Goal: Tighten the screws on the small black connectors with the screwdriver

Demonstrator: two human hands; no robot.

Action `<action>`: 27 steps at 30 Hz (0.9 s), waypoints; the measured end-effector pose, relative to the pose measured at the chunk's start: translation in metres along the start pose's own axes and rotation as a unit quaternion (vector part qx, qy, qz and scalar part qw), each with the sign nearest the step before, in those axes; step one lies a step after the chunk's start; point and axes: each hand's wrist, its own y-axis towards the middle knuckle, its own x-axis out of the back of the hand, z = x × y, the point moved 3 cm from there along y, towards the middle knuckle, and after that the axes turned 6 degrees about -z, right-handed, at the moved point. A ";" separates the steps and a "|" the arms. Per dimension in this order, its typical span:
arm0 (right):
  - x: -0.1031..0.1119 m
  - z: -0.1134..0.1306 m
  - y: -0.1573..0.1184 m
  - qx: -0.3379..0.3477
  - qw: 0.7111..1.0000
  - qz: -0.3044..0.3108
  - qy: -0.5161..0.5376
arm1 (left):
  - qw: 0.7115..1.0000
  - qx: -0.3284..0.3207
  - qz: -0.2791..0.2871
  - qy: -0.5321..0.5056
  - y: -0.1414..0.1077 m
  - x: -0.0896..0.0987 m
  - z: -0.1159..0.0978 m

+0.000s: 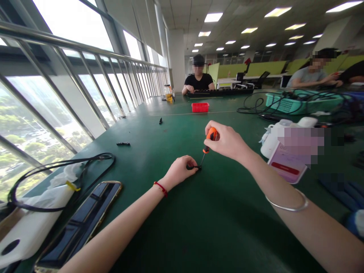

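An orange and black screwdriver (pixel 211 135) is gripped in my right hand (pixel 224 139), its thin shaft slanting down to the left. The tip meets the end of a small black part (pixel 196 167) lying low over the green table (pixel 159 212). My left hand (pixel 182 172) pinches that part between thumb and fingers. Farther off to the left lie two more small black pieces, one (pixel 123 144) lengthwise and another (pixel 160 121) nearer the far side. Whether a screw sits under the tip is too small to tell.
At the left are a phone (pixel 82 223), a white power strip (pixel 36 227) and black cable. A red basket (pixel 200 107) stands ahead; to the right are a teal basket (pixel 292 104), cables and a white bottle (pixel 269 142). A person (pixel 199 77) sits across the table, others at right.
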 end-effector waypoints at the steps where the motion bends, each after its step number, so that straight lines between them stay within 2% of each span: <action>1: 0.001 0.000 0.003 0.001 1.000 0.012 -0.015 | 1.000 -0.002 -0.007 -0.008 0.001 0.000 0.000; 4: 0.003 -0.002 0.012 -0.009 0.998 0.019 -0.052 | 0.999 0.001 -0.032 -0.016 0.006 -0.002 0.003; 9: -0.002 -0.014 0.023 -0.040 0.995 -0.024 -0.084 | 0.999 0.003 -0.052 -0.001 0.026 -0.009 0.010; 12: -0.003 -0.019 0.023 -0.053 0.994 -0.022 -0.095 | 0.998 0.003 -0.067 -0.002 0.032 -0.011 0.015; 17: 0.000 -0.019 0.020 -0.027 0.991 -0.031 -0.129 | 0.997 -0.002 -0.076 -0.002 0.031 -0.011 0.017; 22: 0.000 -0.014 0.021 -0.033 0.994 -0.011 -0.103 | 0.997 0.001 -0.073 -0.013 0.033 -0.011 0.016; 27: 0.003 -0.008 0.028 -0.052 0.990 0.034 -0.128 | 0.998 0.008 -0.066 -0.022 0.035 -0.011 0.017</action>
